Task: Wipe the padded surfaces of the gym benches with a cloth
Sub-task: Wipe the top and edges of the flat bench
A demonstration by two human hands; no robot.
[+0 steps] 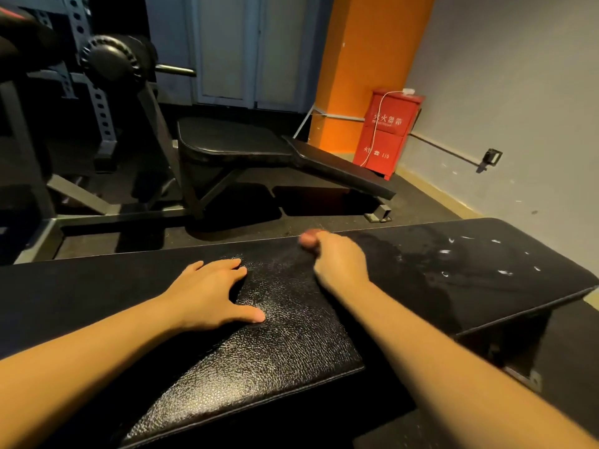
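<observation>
Two hands rest on your black bench (285, 345): left hand (210, 296) flat, fingers spread; right hand (337, 257) at its far edge, fingers curled and blurred, so whether they grip anything you cannot tell. Toward the bench's right end the padding carries white flecks (445, 252). Beyond the bench stand a second bench (233, 140) and a red cabinet (385, 134).

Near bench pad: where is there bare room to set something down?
Bare pad left of the left hand, and right of the right hand, though that end looks wet. Crowded: the middle, around both hands.
</observation>
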